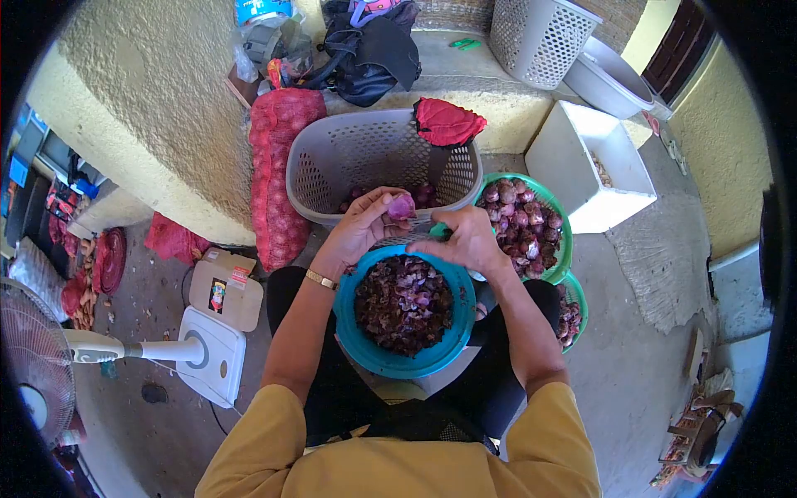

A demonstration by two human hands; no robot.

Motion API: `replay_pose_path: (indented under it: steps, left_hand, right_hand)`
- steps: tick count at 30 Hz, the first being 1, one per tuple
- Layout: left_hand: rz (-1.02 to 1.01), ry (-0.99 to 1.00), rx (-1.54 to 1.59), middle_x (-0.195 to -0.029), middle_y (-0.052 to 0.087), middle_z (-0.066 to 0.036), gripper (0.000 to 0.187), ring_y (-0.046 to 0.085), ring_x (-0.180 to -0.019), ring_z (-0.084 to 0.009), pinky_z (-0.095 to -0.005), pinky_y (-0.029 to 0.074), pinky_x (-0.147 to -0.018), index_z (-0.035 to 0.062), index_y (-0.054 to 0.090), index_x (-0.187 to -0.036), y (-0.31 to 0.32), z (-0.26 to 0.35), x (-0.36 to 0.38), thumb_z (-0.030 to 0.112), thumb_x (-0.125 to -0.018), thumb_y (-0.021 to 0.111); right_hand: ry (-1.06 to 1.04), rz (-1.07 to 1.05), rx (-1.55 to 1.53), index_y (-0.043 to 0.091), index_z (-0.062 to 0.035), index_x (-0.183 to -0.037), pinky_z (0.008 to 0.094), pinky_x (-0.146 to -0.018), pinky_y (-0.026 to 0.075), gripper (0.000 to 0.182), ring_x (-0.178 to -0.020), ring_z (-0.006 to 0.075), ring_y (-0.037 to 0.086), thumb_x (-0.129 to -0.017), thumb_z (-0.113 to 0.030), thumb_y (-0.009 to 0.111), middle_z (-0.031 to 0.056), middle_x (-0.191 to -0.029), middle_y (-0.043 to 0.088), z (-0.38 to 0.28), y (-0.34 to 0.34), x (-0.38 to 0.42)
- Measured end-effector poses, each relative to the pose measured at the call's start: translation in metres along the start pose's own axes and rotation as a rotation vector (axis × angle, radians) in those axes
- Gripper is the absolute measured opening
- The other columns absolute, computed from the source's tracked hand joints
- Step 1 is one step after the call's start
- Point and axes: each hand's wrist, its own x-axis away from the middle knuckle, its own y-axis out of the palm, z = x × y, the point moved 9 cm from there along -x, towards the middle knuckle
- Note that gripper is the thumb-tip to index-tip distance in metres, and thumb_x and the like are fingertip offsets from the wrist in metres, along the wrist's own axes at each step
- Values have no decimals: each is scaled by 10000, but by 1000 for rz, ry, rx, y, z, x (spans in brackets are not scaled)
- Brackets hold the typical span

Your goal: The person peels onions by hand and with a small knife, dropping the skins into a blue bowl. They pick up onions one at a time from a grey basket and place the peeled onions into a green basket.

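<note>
My left hand (361, 226) holds a purple onion (401, 207) above a blue bowl (390, 358) on my lap, full of dark onion skins. My right hand (465, 241) grips a small green-handled knife (438, 231) just right of the onion. Directly ahead stands a grey plastic basket (332, 170) with a few onions at its bottom. A green basket (564, 236) of peeled onions sits to the right.
A red mesh sack (278, 178) of onions leans against the yellow wall. A red cloth (447, 121) hangs on the grey basket's rim. A white fan (50, 353) lies at left. A white box (585, 162), a grey basin (606, 83) and an upturned basket (540, 37) stand beyond.
</note>
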Motion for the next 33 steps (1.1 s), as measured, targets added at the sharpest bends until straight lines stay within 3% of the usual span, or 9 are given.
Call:
replay_pose_path:
  steps: [4, 6, 9, 14, 33]
  left_hand:
    - [-72, -39, 93, -1114, 643, -81, 297, 649, -1006, -174, -363, 567, -874, 39, 557, -1223, 5, -6, 0, 230, -995, 544]
    - [-86, -43, 128, -1125, 644, -85, 287, 647, -1020, -179, -367, 564, -890, 38, 558, -1219, 7, -8, 1, 209, -989, 555]
    - [-73, -11, 115, -1169, 634, -98, 277, 640, -1048, -189, -366, 553, -919, 39, 554, -1224, 10, -6, 1, 157, -974, 569]
    - [-231, -11, 180, -1253, 594, -139, 364, 611, -1132, -243, -407, 516, -1001, -7, 508, -1292, 30, 1, 5, 64, -943, 586]
    - [-212, -13, 128, -1263, 580, -160, 469, 609, -1146, -287, -423, 489, -1032, -38, 480, -1327, 23, 1, 7, 56, -899, 645]
  right_hand:
    - [200, 8, 39, 651, -19, -762, 347, -510, 463, 399, -497, 219, 574, -704, -356, 856, 118, -571, 575, 30, 6, 5]
    - [289, 25, -45, 664, -29, -770, 396, -542, 504, 472, -570, 318, 644, -703, -468, 824, 167, -605, 616, 39, 7, 7]
    - [335, 4, -32, 666, -20, -786, 394, -539, 500, 467, -563, 314, 641, -718, -456, 818, 170, -610, 619, 47, 11, 9]
    - [339, 38, -71, 665, -18, -785, 377, -531, 489, 437, -532, 286, 619, -734, -424, 818, 158, -601, 613, 40, 1, 7]
    - [238, 3, -125, 674, -12, -794, 372, -492, 460, 399, -483, 274, 584, -765, -391, 797, 164, -567, 572, 43, 9, 7]
